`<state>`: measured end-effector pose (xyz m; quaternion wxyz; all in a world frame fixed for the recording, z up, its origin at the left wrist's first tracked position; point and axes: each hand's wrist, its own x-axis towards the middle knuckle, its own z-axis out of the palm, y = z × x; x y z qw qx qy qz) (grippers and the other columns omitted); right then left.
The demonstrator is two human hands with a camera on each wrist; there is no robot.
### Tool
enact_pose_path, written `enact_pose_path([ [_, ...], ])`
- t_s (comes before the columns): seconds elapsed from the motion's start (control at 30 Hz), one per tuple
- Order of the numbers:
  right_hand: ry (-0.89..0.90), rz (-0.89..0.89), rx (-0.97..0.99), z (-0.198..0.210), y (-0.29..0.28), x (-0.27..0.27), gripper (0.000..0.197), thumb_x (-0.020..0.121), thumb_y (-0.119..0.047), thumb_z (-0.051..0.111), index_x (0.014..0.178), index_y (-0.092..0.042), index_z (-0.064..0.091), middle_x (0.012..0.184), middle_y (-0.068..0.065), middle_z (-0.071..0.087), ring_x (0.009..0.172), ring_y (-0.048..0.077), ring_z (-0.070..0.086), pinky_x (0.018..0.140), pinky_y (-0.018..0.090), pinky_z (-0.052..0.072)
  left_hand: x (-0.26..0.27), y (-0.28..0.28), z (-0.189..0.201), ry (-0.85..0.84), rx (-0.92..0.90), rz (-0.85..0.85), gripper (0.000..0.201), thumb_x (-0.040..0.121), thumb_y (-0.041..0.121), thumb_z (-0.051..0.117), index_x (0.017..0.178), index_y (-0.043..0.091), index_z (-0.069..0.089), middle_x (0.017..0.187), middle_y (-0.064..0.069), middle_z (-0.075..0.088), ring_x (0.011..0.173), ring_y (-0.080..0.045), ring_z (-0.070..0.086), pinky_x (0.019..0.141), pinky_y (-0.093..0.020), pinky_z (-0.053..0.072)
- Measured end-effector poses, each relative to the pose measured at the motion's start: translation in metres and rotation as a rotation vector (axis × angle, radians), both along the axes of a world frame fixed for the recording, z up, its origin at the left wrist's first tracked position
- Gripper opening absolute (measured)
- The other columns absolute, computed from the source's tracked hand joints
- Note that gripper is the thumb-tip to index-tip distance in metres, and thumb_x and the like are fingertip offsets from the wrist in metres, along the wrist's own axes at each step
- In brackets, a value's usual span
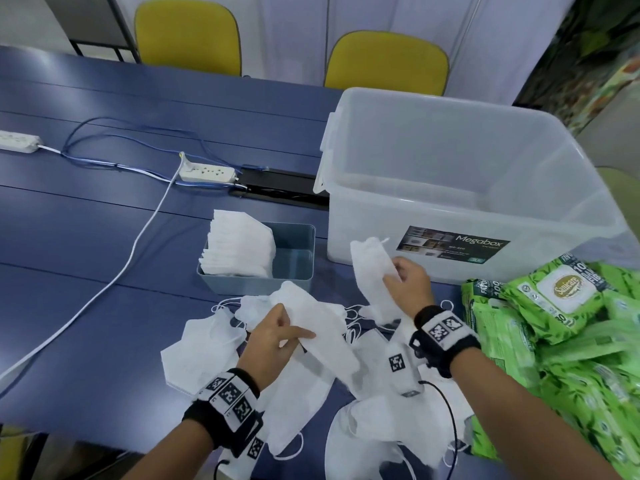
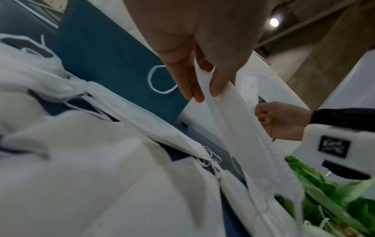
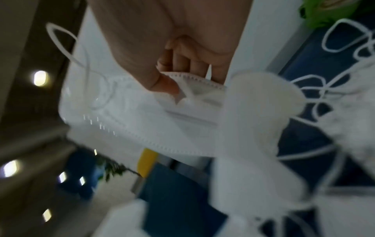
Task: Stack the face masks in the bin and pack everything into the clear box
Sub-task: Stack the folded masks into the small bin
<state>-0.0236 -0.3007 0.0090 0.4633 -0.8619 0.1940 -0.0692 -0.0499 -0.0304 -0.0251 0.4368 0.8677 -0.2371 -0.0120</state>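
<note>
Left hand (image 1: 273, 336) pinches a white mask (image 1: 313, 327) above the loose masks (image 1: 194, 355) on the table (image 1: 86, 237). Right hand (image 1: 407, 284), fingers curled, grips another mask (image 1: 372, 268), possibly two, before the clear box (image 1: 467, 188). Stacked masks (image 1: 239, 244) stand in the bin (image 1: 294, 258).

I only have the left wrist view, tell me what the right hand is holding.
Observer: The right hand grips a white mask, raised in front of the clear box.
Operator: How full is the bin?
Observer: The blue bin has a stack of masks filling its left side; its right side is bare.
Operator: Anything in the clear box yet?
Observer: Nothing shows inside it. The green wipe packs lie piled on the table to its right.
Operator: And my left hand?
Observer: The left hand holds another mask above the loose pile.
</note>
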Motion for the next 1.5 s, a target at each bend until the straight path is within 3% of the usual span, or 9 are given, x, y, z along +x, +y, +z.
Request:
enact_pose_path([
  [0.2, -0.209, -0.283, 0.824, 0.046, -0.004, -0.016, 0.028, 0.085, 0.013, 0.046, 0.078, -0.011, 0.059, 0.069, 0.002, 0.064, 0.065, 0.016, 0.056, 0.064, 0.028, 0.050, 0.002, -0.016, 0.011, 0.128, -0.139, 0.089, 0.059, 0.079, -0.017, 0.051, 0.066, 0.038, 0.069, 0.107, 0.011, 0.039, 0.103, 0.007, 0.049, 0.089, -0.003, 0.035],
  [0.43, -0.200, -0.203, 1.016, 0.043, 0.000, -0.035, 0.029, 0.086, 0.015, 0.048, 0.097, -0.010, 0.057, 0.080, 0.004, 0.069, 0.065, 0.014, 0.064, 0.057, 0.025, 0.055, 0.009, -0.025, 0.016, 0.466, -0.269, 0.055, 0.043, 0.080, 0.010, 0.037, 0.093, 0.035, 0.070, 0.104, 0.013, 0.066, 0.101, -0.022, 0.061, 0.092, -0.042, 0.049],
  [0.53, -0.246, -0.157, 0.995, 0.039, 0.009, -0.046, 0.026, 0.084, 0.017, 0.053, 0.093, -0.005, 0.062, 0.079, 0.003, 0.072, 0.069, 0.015, 0.066, 0.065, 0.028, 0.055, 0.011, -0.033, 0.028, 0.496, -0.305, 0.036, 0.024, 0.087, 0.014, 0.051, 0.093, 0.029, 0.069, 0.106, 0.010, 0.065, 0.084, -0.023, 0.061, 0.078, -0.031, 0.048],
  [0.67, -0.351, -0.030, 1.018, 0.051, 0.016, -0.058, 0.011, 0.056, -0.004, 0.076, 0.063, -0.012, 0.072, 0.101, 0.006, 0.070, 0.090, 0.017, 0.067, 0.072, 0.028, 0.055, 0.016, -0.039, 0.035, 0.323, -0.261, 0.034, 0.033, 0.080, -0.002, 0.068, 0.100, 0.022, 0.060, 0.110, 0.011, 0.060, 0.100, 0.014, 0.052, 0.087, -0.001, 0.032],
  [0.77, -0.334, 0.051, 0.762, 0.051, 0.025, -0.065, 0.033, 0.060, 0.009, 0.073, 0.055, -0.023, 0.073, 0.122, 0.007, 0.057, 0.110, 0.011, 0.059, 0.087, 0.029, 0.052, 0.019, -0.043, 0.041, 0.349, -0.268, 0.006, 0.038, 0.079, -0.006, 0.066, 0.103, 0.024, 0.062, 0.111, 0.015, 0.062, 0.103, 0.017, 0.051, 0.088, 0.002, 0.031],
  [0.93, -0.237, 0.112, 0.456, 0.021, 0.043, -0.075, 0.057, 0.075, 0.019, 0.065, 0.064, -0.036, 0.077, 0.114, -0.002, 0.058, 0.112, 0.014, 0.056, 0.080, 0.012, 0.047, 0.019, -0.061, 0.051, 0.762, -0.639, 0.149, 0.020, 0.096, 0.012, 0.050, 0.100, 0.013, 0.070, 0.108, -0.004, 0.071, 0.102, -0.021, 0.063, 0.095, -0.038, 0.046],
  [1.03, -0.206, 0.138, 0.402, 0.011, 0.053, -0.080, 0.054, 0.081, 0.017, 0.059, 0.072, -0.033, 0.078, 0.115, 0.000, 0.057, 0.111, 0.013, 0.056, 0.078, 0.010, 0.048, 0.018, -0.064, 0.054, 0.875, -0.714, 0.151, 0.025, 0.096, 0.024, 0.051, 0.104, 0.007, 0.066, 0.104, -0.008, 0.069, 0.096, -0.024, 0.062, 0.090, -0.043, 0.048],
  [1.3, -0.117, 0.256, 0.287, 0.006, 0.061, -0.059, 0.052, 0.091, 0.010, 0.043, 0.098, -0.034, 0.069, 0.120, 0.000, 0.051, 0.107, 0.010, 0.056, 0.088, 0.010, 0.041, 0.019, -0.035, 0.049, 0.490, -0.488, 0.046, 0.072, 0.076, 0.006, 0.061, 0.140, 0.024, 0.032, 0.143, 0.009, 0.040, 0.126, -0.006, 0.044, 0.103, -0.025, 0.038],
  [1.5, 0.206, 0.510, -0.208, -0.019, 0.081, -0.021, 0.036, 0.086, -0.007, 0.057, 0.121, -0.016, 0.059, 0.121, 0.005, 0.053, 0.115, 0.019, 0.051, 0.097, 0.027, 0.038, 0.025, 0.001, 0.053, 0.372, -0.383, 0.182, 0.049, 0.080, -0.017, 0.052, 0.112, 0.018, 0.063, 0.122, 0.002, 0.060, 0.110, 0.009, 0.051, 0.086, 0.002, 0.033],
])
